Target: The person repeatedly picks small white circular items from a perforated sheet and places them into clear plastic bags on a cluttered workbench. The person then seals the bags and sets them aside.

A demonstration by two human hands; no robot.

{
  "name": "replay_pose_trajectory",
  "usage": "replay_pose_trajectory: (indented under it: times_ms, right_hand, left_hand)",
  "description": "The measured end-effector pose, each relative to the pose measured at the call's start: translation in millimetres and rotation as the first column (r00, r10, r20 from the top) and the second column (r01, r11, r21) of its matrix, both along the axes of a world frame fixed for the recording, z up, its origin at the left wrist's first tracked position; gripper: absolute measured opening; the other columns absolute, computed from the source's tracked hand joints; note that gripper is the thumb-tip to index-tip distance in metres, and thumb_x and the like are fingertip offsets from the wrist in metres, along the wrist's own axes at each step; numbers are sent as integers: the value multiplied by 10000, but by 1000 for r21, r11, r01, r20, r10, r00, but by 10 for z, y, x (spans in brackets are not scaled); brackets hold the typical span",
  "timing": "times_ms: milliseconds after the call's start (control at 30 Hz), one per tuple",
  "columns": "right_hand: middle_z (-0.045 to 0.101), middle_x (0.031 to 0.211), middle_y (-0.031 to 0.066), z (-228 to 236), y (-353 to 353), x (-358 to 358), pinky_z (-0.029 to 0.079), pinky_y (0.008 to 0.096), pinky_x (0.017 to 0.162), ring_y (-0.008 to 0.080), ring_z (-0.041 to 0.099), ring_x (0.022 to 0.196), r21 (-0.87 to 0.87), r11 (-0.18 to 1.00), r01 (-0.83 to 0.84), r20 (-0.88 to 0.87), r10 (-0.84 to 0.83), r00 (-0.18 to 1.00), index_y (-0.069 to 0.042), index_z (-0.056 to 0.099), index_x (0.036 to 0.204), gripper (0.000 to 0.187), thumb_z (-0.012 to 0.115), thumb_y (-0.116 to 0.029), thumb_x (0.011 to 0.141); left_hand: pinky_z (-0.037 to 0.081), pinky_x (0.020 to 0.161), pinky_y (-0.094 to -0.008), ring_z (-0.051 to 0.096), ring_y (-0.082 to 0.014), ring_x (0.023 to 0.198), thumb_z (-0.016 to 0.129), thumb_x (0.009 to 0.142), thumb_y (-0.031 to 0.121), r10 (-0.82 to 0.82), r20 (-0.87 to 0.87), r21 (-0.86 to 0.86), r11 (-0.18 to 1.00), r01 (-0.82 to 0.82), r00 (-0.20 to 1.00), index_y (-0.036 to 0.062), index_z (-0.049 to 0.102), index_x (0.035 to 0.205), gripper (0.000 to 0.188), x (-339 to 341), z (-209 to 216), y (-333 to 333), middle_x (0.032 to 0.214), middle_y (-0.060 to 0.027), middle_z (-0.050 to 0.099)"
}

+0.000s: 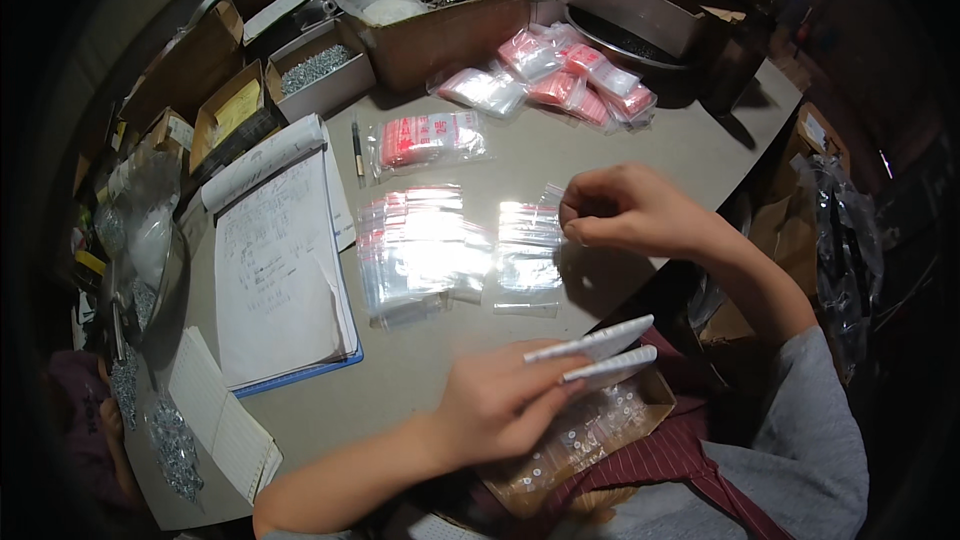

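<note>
My left hand (500,402) is closed around two white, ridged, folded strips (600,342), which stick out between its fingers. Just under it sits a cardboard box (655,402) at my lap, with small clear bags of white round pieces (575,437) in it. My right hand (630,208) is curled in a pinch at the right edge of a small stack of clear zip bags (528,265). A clear bag's corner shows by its fingertips, but whether they grip it is hard to see. Left of that stack lies a wider fanned pile of zip bags (415,250), bright with glare.
A clipboard with written sheets (275,270), a pen (358,150) and a red-printed bag pack (430,138) lie on the table. More packs (575,75) are heaped farther back. Boxes of metal parts (315,70) line the back. A notebook (225,415) lies at the left; another person's hand (112,420) shows there.
</note>
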State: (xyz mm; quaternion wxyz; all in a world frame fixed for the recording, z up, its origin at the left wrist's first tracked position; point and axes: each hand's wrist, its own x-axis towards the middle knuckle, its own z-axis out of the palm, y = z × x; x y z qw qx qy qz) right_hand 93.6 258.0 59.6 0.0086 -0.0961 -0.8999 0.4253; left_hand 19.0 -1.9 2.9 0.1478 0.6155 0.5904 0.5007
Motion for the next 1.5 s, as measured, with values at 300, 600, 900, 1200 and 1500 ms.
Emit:
replay_pose_trajectory:
  times_ms: [300, 600, 900, 1200, 1500]
  right_hand:
    - [725, 832, 172, -233, 148, -255, 547, 406, 745, 287, 706, 785, 204, 978, -48, 44, 40, 998, 5, 731, 917, 246, 714, -218, 817]
    - [739, 902, 162, -266, 328, -183, 545, 394, 748, 287, 706, 820, 345, 933, -99, 88, 73, 993, 32, 699, 990, 284, 741, -224, 874]
    - [647, 691, 111, -134, 209, 8, 507, 394, 609, 266, 672, 635, 480, 876, -41, -152, 129, 980, -133, 714, 1239, 328, 748, -218, 924]
    - [765, 969, 150, -109, 264, 522, 562, 377, 700, 325, 730, 771, 403, 819, -408, 189, 361, 913, -180, 675, 1401, 447, 737, -220, 960]
    - [766, 1008, 129, 18, 409, 470, 554, 331, 758, 203, 704, 820, 200, 960, -199, 6, 201, 979, -18, 726, 1232, 340, 735, -181, 935]
  left_hand:
    - [328, 1205, -569, 708, -282, 1037, 775, 829, 96, -33, -201, 26, 999, 39, 979, 54, 791, 1037, 213, -5, -40, 38, 1037, -104, 766]
    - [332, 1199, -621, 684, -320, 1126, 769, 830, 69, -56, -183, -24, 998, 53, 982, 39, 784, 1035, 208, 11, -42, 29, 1068, -124, 762]
    - [282, 1218, -646, 666, -316, 1189, 780, 819, 86, -49, -269, -23, 999, 44, 962, 49, 784, 1077, 261, 35, -95, 44, 1133, -114, 753]
    - [222, 1236, -682, 625, -308, 1214, 747, 830, 111, -154, -320, -87, 987, 132, 935, 44, 776, 995, 181, 7, -83, 36, 1101, -89, 748]
    - [219, 1222, -709, 513, -340, 1410, 715, 842, 117, -165, -386, -103, 985, 136, 908, 13, 764, 958, 163, 44, -109, 28, 1103, -114, 729]
